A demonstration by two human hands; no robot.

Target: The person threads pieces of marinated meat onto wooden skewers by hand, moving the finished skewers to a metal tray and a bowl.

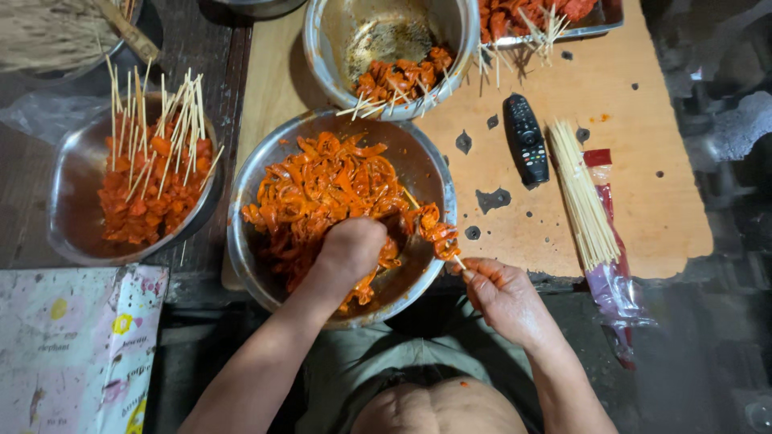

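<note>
A large steel bowl [241, 241] in front of me holds orange marinated meat strips [322, 181]. My left hand [351, 247] reaches into this bowl, fingers closed among the strips near the bowl's middle. My right hand [503, 296] at the bowl's right rim pinches the end of a thin wooden skewer [458, 261]. Several orange pieces [434, 225] are threaded on that skewer, which slants up over the rim into the bowl.
A steel bowl [68, 217] at left holds several finished skewers. Another bowl [386, 48] and a tray [595, 24] with skewered meat stand behind. A black remote [526, 138] and a bundle of bare skewers [581, 193] on a plastic bag lie on the wooden board [643, 104].
</note>
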